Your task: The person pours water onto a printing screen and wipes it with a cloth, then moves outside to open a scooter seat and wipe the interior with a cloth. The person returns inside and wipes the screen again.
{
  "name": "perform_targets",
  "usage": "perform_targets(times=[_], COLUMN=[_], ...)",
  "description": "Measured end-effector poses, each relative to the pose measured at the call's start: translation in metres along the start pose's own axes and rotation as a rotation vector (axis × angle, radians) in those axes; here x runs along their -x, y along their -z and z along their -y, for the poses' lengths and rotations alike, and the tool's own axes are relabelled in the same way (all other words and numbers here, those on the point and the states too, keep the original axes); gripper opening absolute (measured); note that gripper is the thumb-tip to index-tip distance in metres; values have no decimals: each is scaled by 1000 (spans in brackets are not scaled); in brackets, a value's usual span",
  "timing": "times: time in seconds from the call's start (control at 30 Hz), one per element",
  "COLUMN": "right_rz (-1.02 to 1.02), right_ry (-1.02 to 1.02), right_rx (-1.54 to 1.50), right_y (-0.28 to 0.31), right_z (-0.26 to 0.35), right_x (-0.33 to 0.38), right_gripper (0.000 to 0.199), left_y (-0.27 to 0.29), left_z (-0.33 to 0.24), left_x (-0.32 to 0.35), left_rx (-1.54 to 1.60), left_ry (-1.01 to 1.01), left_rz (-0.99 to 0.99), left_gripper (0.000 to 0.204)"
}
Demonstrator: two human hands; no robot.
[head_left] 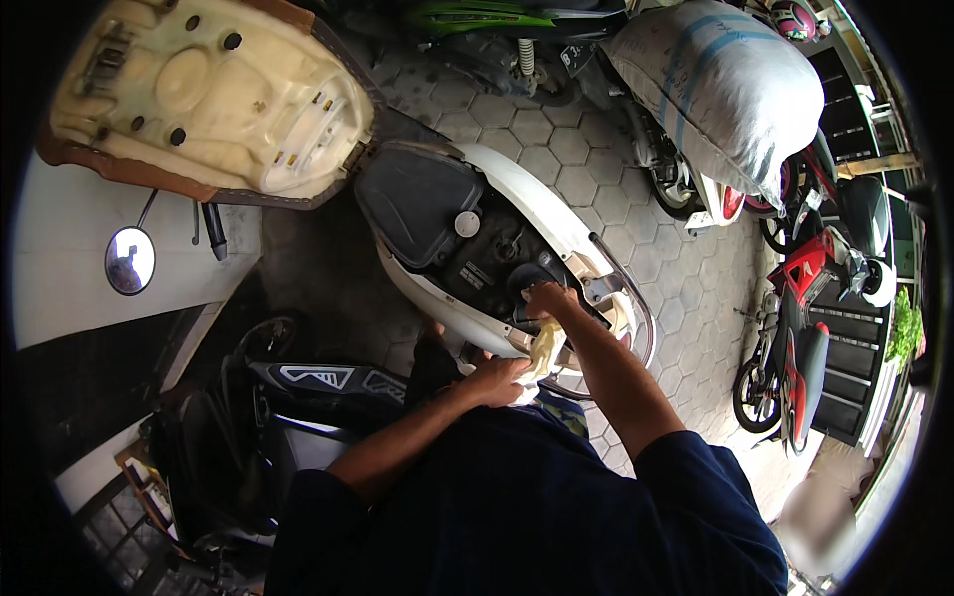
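1. Head view: we hinge the scooter seat up, baring the underseat compartment.
2. Our right hand reaches the filler opening, fingers clamped on a pale cloth.
3. Our left hand grips the cloth's lower end, keeping it taut.

We reach both bare forearms forward from dark blue sleeves. Our right hand stretches farthest, arm nearly straight, fingers curled downward and pressing. Our left hand sits nearer our body, elbow bent, fingers closed in a loose fist just below and left of the right hand.
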State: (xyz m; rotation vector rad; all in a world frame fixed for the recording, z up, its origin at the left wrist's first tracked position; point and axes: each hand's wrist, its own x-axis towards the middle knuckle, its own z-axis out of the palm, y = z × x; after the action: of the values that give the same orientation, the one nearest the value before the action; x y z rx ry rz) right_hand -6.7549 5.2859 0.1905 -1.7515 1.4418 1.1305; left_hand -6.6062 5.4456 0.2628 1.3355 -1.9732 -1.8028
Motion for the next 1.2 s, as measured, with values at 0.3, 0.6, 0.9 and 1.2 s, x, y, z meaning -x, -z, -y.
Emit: perform_targets(times=[0.3, 0.6, 0.9, 1.2], right_rz=[-661, -249, -408, -413], right_ry=[45, 31, 15, 130], right_rx=[-502, -202, -187, -133], right_y=[-25, -1, -3, -23], right_z=[-24, -3, -1, -6], right_x=[49, 24, 46, 65], right_gripper=[40, 49, 35, 36], left_y=[-14, -15, -16, -18], left_z=[23, 29, 33, 35], left_x=[-7, -8, -18, -21], left_rx=[180, 141, 138, 296], left_ry=[32, 119, 86, 27], left_rz=[-12, -70, -33, -39], left_gripper=[52, 39, 35, 40])
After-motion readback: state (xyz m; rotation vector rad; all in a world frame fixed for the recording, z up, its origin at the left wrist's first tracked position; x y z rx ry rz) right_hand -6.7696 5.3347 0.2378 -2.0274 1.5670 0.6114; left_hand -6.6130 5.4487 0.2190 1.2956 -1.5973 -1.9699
